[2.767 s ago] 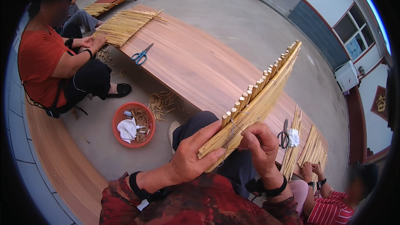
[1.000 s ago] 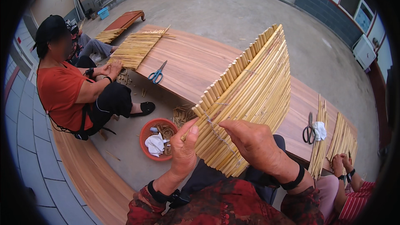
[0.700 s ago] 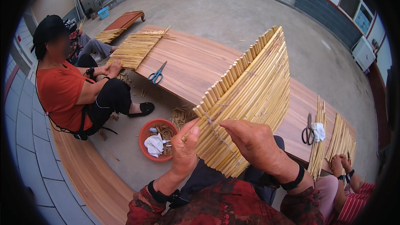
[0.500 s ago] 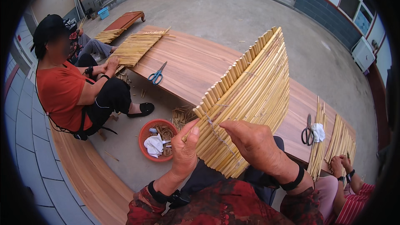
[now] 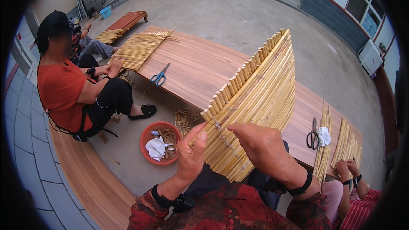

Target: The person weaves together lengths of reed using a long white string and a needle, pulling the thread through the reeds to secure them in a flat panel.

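A mat of yellow reeds stands tilted above my lap, its row of cut stubs along the upper left edge. My left hand is closed on the mat's lower left corner, thumb raised. My right hand pinches at a thin grey twine running across the reeds near that corner; its fingertips are partly hidden behind the hand.
A long wooden table holds blue scissors, black scissors, a white cloth and reed bundles. A red basin sits on the floor. Co-workers sit at left and at lower right.
Since the oldest frame, the mat has turned to show more of its face and my right hand has swung across it. Over the last second both hands have shifted only slightly.
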Tool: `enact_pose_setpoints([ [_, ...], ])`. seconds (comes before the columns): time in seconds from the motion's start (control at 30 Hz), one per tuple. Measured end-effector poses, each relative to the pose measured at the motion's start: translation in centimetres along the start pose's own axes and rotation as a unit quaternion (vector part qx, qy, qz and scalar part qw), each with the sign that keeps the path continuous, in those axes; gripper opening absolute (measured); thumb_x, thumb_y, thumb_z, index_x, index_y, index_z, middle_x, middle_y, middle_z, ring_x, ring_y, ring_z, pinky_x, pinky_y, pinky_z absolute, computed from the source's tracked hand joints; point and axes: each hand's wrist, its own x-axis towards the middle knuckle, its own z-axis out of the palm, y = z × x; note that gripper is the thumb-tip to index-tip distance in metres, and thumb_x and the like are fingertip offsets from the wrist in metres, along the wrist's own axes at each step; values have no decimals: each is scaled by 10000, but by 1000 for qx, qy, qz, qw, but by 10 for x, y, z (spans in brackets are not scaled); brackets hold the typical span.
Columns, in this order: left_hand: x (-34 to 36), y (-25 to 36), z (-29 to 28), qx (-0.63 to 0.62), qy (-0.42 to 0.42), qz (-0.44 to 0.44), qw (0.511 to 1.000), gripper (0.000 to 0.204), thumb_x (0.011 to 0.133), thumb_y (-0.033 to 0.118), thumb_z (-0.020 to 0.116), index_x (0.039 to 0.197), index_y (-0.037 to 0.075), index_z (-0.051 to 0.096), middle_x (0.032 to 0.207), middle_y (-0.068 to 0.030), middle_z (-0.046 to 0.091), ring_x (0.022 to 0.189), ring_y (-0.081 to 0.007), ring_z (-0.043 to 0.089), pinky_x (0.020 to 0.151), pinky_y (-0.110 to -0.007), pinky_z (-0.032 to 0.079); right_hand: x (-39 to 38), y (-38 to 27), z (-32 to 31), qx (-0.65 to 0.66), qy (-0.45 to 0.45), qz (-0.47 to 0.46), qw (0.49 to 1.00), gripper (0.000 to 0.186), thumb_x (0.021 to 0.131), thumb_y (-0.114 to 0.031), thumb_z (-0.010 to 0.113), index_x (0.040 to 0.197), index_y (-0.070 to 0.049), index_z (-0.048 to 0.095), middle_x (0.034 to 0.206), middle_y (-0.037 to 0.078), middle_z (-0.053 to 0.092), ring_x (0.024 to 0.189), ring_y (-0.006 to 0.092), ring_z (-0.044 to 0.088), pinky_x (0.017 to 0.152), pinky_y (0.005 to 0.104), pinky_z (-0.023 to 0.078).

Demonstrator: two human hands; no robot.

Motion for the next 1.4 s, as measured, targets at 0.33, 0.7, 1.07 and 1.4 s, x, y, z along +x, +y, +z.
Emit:
enact_pose_setpoints([
  [0.33,1,4,3,-67,-31,5,997,375,940,208,490,1188,-72,520,1047,-74,614,940,-90,545,845,-232,428,-2,-8,-7,-42,27,-20,999,247,765,-26,556,1007,-70,580,677,81,594,599,247,626,491,338,487],
  [0.7,0,1,3,-73,-34,-6,997,390,948,224,487,1193,-78,509,1067,-78,601,954,-94,539,854,-235,426,-5,-9,-6,-57,25,-21,998,266,774,-32,542,1036,-70,573,702,79,603,611,246,631,497,335,495],
  [1.07,0,2,6,-96,-40,-1,995,399,950,224,483,1206,-82,495,1080,-82,594,966,-98,537,868,-241,421,-5,-7,-8,-39,32,-27,998,276,775,-32,543,1048,-66,567,711,86,604,614,256,630,507,339,495],
  [1.4,0,4,6,-93,-37,-8,995,413,947,235,488,1202,-89,494,1086,-88,598,973,-102,538,872,-241,419,-3,-11,-8,-37,21,3,999,209,795,-22,609,1003,-45,591,697,115,607,638,274,630,531,350,494],
])
